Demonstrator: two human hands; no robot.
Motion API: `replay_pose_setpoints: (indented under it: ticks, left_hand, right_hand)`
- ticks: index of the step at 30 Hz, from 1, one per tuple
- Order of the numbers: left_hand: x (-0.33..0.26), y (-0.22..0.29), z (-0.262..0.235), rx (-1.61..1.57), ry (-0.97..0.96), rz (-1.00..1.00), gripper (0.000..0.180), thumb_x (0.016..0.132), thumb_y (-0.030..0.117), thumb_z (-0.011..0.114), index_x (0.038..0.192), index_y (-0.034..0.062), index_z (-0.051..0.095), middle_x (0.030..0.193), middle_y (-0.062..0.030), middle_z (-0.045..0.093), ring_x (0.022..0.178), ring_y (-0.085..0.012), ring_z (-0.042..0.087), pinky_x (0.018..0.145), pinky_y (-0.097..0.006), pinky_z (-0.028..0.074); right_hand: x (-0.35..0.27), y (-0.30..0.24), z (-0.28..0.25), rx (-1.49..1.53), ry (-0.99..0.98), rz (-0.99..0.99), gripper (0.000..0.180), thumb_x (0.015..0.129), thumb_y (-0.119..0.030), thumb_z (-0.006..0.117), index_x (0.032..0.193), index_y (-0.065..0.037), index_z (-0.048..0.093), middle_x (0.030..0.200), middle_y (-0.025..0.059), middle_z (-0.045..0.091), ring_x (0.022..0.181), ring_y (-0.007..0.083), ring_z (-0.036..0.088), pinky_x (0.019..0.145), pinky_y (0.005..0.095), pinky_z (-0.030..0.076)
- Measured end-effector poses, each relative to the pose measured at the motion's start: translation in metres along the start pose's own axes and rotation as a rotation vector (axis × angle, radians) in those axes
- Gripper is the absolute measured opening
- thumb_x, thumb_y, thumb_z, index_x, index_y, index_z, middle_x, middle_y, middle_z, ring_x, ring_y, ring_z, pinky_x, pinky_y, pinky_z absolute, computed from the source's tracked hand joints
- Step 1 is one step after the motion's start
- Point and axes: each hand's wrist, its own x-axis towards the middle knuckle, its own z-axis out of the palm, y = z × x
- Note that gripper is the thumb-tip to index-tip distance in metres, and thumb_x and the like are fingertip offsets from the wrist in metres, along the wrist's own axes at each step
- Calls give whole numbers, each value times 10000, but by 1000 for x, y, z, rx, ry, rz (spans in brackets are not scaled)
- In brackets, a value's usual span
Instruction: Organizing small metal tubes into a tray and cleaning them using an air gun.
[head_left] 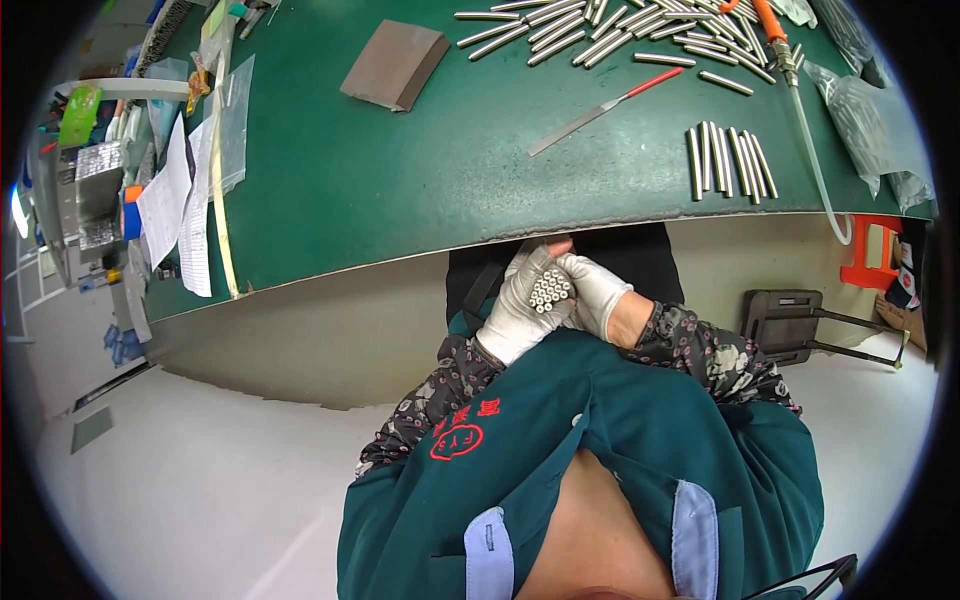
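Rod bundle [550, 291]: slim metal rods packed side by side, ends facing the camera, held in front of the body, just beyond the bench edge
Left hand [515, 315]: white-gloved, wrapped around the bundle
Right hand [597, 289]: white-gloved, together with the left, closed against the bundle's other side
Green workbench [400, 190]: bears a loose rod row [728, 162] near the edge, a red-handled flat file [592, 120], a brown block [390, 62] and a scattered rod pile [603, 40]
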Motion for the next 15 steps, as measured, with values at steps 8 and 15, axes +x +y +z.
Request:
replay_pose_setpoints:
  ticks: [8, 15]
  left_hand:
    - [11, 78, -35, -182, -56, 245, 451, 727, -18, 746, 1087, 120, 512, 884, -57, 585, 845, -156, 580, 975, -361, 407]
    - [28, 122, -46, 509, 218, 418, 396, 712, 195, 798, 936, 136, 477, 948, -104, 612, 993, -286, 592, 1015, -489, 362]
  right_hand:
    - [-27, -12, 13, -2, -394, -91, 441, 991, -412, 372, 1250, -77, 496, 1131, 70, 618, 938, 181, 637, 729, 312, 546]
    - [-57, -24, 52, -341, -393, -297, 358, 950, -335, 475, 1225, -117, 545, 1039, 25, 614, 826, 124, 605, 637, 251, 478]
